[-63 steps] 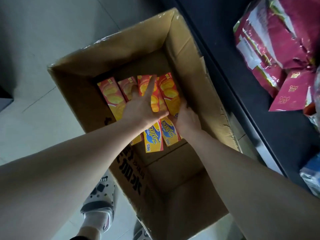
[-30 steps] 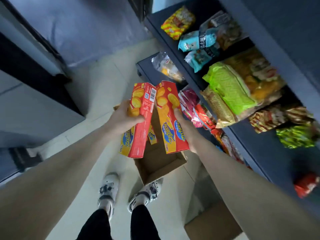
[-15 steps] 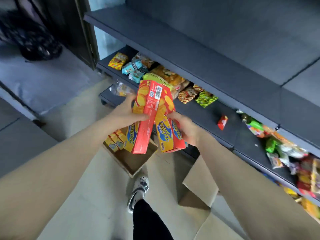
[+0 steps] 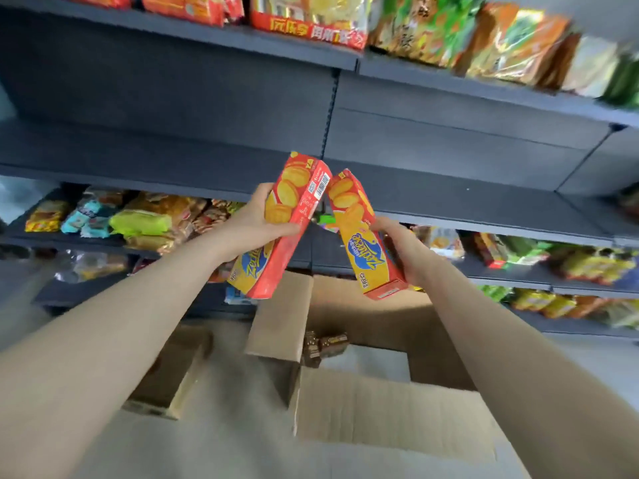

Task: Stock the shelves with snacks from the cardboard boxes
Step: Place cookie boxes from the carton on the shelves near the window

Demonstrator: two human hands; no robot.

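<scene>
Hanging in front of the shelving, two biscuit boxes are held tilted, with their tops leaning toward each other and nearly meeting. The left biscuit box (image 4: 294, 188) is gripped round its middle by the curled fingers of the left hand (image 4: 249, 226). The right biscuit box (image 4: 363, 243) is gripped by the right hand (image 4: 404, 250), whose fingers are wrapped round its far side. Both are kept above the cardboard box (image 4: 380, 409) on the floor, and their tops are seen against the bare shelf (image 4: 466, 205). Neither has been set down yet, so this pair is judged to be in transit only.

Stock is already seen on the top shelf as large snack bags (image 4: 311, 25) and on the lower shelves as smaller packets (image 4: 145, 219), so part of the job may be taken as done. The bare shelf remains to be filled. Small brown packs (image 4: 325, 344) are seen inside the cardboard box, and a second carton (image 4: 166, 382) stands beside it, its contents too blurred to be made out.

Compared with half a second earlier, the two boxes have been raised and drawn apart, where they had been pressed side by side. The view has been lifted from the floor and a shoe to the shelf fronts, and the carton holding more of the same biscuits is no longer seen
</scene>
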